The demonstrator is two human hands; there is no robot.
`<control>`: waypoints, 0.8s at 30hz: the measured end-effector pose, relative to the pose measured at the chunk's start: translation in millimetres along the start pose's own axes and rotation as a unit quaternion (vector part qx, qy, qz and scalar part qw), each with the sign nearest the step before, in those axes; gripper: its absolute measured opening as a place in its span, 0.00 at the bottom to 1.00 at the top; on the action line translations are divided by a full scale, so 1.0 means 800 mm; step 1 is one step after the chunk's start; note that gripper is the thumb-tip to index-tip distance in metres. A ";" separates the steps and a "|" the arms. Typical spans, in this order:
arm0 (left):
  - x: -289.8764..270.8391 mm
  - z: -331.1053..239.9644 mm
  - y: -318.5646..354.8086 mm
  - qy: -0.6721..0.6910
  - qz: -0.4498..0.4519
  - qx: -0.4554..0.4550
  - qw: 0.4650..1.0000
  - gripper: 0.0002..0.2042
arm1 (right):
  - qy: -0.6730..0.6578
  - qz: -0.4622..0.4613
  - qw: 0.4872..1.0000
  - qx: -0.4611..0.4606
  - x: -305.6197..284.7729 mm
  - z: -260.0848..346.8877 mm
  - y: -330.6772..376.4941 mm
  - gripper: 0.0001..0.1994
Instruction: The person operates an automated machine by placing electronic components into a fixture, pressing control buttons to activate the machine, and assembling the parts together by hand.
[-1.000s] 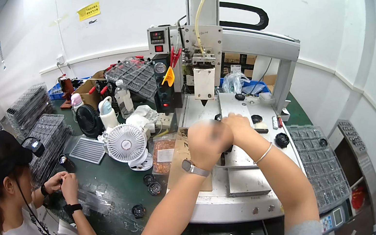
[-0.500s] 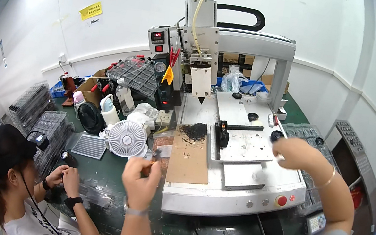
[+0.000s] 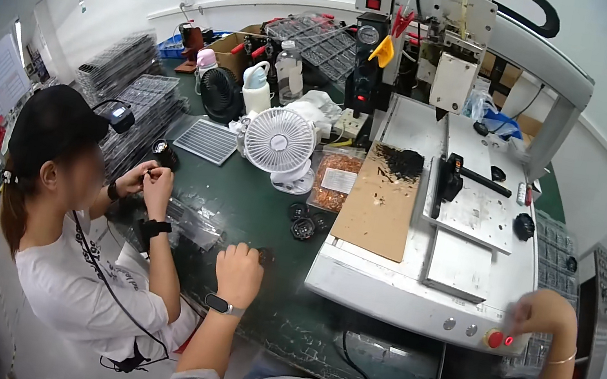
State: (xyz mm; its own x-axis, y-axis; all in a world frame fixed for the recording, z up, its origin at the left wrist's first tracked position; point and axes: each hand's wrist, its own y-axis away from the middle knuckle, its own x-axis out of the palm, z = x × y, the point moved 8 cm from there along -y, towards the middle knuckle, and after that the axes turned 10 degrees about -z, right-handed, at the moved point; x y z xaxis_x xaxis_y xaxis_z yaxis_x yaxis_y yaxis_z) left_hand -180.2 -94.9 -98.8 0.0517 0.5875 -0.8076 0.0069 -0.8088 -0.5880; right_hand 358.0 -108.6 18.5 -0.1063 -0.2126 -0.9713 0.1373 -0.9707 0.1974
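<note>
My left hand (image 3: 238, 276) is low over the green table, back of the hand up and fingers curled in. A small dark part (image 3: 264, 256) shows at its fingertips; whether the fingers grip it is hidden. My right hand (image 3: 547, 313) is closed at the front right corner of the white benchtop machine (image 3: 383, 285), beside its red push button (image 3: 493, 339). Blur covers its fingertips, and what they hold, if anything, cannot be made out. On the machine's metal plate (image 3: 472, 226) stands a black bracket-like part (image 3: 450, 178). A round black part (image 3: 524, 227) sits at the plate's right edge.
At left, a co-worker (image 3: 82, 258) handles something small with both hands. Several black round parts (image 3: 303, 226) lie on the table near a white fan (image 3: 279, 140) and a bag of copper-coloured bits (image 3: 336, 187). A brown board (image 3: 374, 220) carries black scraps. Clear trays (image 3: 133, 59) are stacked behind.
The view has swung left and down. My right hand has come from beside the plate to the machine's front buttons. My left hand has lowered toward the table and turned its back upward.
</note>
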 end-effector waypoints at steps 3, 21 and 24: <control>0.003 0.003 0.020 0.014 0.058 0.007 0.998 0.10 | -0.159 -0.138 0.977 -0.009 -0.059 0.036 -0.064 0.12; -0.169 -0.230 -0.109 0.334 -0.099 0.234 0.908 0.20 | -0.076 -0.310 0.915 0.245 -0.055 -0.086 -0.161 0.29; -0.182 -0.320 -0.139 0.404 -0.032 0.361 0.840 0.21 | -0.116 -0.313 0.913 0.234 -0.044 -0.096 -0.160 0.32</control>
State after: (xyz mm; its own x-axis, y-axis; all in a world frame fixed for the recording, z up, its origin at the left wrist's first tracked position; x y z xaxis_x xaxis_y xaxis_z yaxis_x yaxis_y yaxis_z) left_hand 67.1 -97.2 95.9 0.7366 0.1853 -0.6505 -0.5570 -0.3795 -0.7388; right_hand 419.5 32.0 17.4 -0.2320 0.4344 -0.8703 -0.4524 -0.8403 -0.2988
